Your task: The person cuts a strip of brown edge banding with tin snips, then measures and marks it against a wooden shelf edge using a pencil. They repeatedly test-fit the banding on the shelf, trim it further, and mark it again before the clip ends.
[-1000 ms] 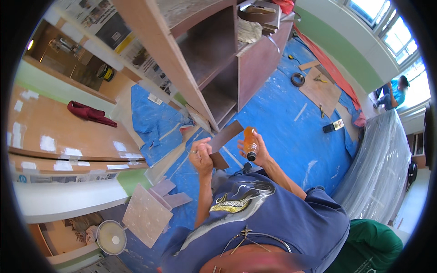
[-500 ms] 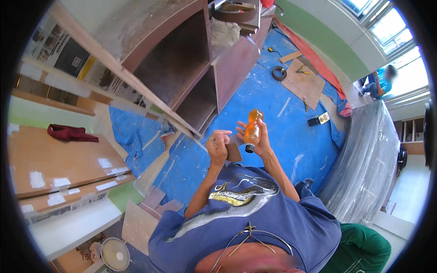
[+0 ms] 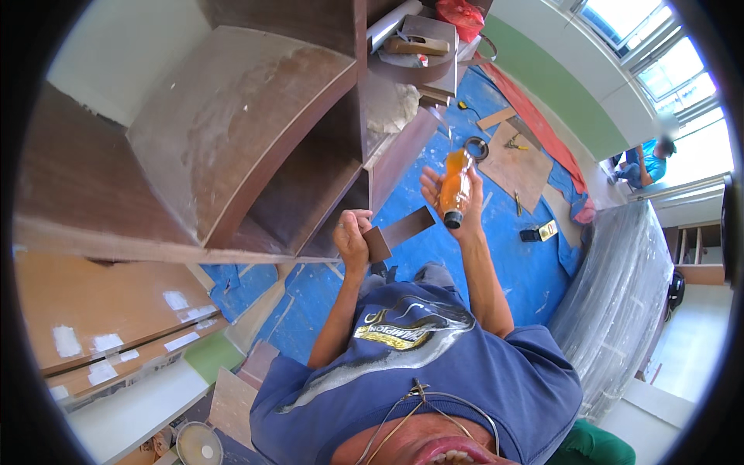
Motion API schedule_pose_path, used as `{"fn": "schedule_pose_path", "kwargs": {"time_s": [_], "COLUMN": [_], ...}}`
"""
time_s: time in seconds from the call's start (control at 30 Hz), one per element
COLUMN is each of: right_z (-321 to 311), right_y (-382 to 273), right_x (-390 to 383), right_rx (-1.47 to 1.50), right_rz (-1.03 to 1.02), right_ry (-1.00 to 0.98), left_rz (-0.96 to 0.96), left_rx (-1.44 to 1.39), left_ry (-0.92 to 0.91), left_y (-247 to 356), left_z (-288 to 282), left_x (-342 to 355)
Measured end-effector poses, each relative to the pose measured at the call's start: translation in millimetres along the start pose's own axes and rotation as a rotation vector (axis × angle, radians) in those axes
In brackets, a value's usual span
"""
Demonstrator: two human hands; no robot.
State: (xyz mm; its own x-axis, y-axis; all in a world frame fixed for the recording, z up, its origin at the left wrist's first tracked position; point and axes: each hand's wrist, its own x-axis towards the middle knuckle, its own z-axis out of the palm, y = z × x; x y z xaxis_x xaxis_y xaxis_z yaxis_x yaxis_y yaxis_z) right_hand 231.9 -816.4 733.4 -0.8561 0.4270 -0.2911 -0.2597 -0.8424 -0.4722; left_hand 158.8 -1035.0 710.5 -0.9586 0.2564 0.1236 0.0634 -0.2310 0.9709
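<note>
My right hand (image 3: pixel 474 215) is closed round a small waisted bottle (image 3: pixel 457 184) of clear orange liquid, tilted so its black cap points back toward me. Some of that hand's fingers show past the bottle's left side. In my left hand (image 3: pixel 353 242), curled fingers grip a flat brown strip (image 3: pixel 409 227) with a folded or angled piece near the hand. The strip reaches right toward the bottle without touching it. A brown wooden cabinet (image 3: pixel 288 203) with open compartments stands just beyond my left hand.
On the cabinet's far end lie a wooden hand plane (image 3: pixel 417 45) and a red bag (image 3: pixel 462 17). Blue sheeting (image 3: pixel 511 267) covers the floor, with a tape roll (image 3: pixel 476 147) and board (image 3: pixel 515 167) on it. Plastic-wrapped furniture (image 3: pixel 612 302) stands right; a person (image 3: pixel 649 161) sits by the windows.
My right hand has raised the bottle farther away and rightward. My left hand has shifted left, and more of the brown strip shows. The view has moved closer to the cabinet.
</note>
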Motion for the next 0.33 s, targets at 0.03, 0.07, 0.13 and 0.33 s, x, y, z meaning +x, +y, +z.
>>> {"fn": "schedule_pose_path", "kwargs": {"time_s": [0.03,0.07,0.13,0.33], "right_z": [8.3,15.7,28.7,38.1], "right_y": [-11.6,-22.8,-47.3,-101.0], "right_x": [14.0,27.4,58.1,137.3], "right_rx": [-0.04,-0.082,-0.112,-0.167], "right_rz": [-0.032,-0.093,-0.134,-0.05], "right_ry": [-0.006,-0.046,-0.084,-0.169], "left_rz": [-0.029,-0.058,-0.104,-0.109], "left_rx": [0.002,0.006,0.019,0.088], "left_ry": [-0.019,-0.035,-0.061,-0.263], "left_y": [-2.3,-4.7,-9.2,-21.4], "left_z": [4.1,8.7,19.9,80.2], "left_x": [4.5,8.6,13.4,49.4]}}
